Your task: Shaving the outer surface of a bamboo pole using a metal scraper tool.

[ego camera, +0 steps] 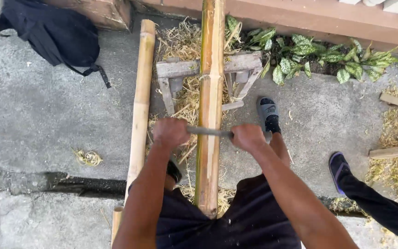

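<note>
While both fists close around the ends of a grey metal blade [208, 131], the tool lies crosswise on a thick bamboo pole [209, 106]. Seen from the head camera, the left hand [170, 133] grips the blade's left end with fingers curled tight, and the right hand [248, 137] clamps the right end the same way. The pole runs away from the person, its near end between the legs and its middle resting on a weathered wooden stand [208, 69]. A second, thinner bamboo pole [140, 103] lies just beside it on the left. Straw-like shavings [180, 46] litter the concrete around the stand. A dark backpack [54, 32] sits at upper left, leafy plants [318, 57] at upper right, and another person's foot [339, 166] stands at right.
</note>
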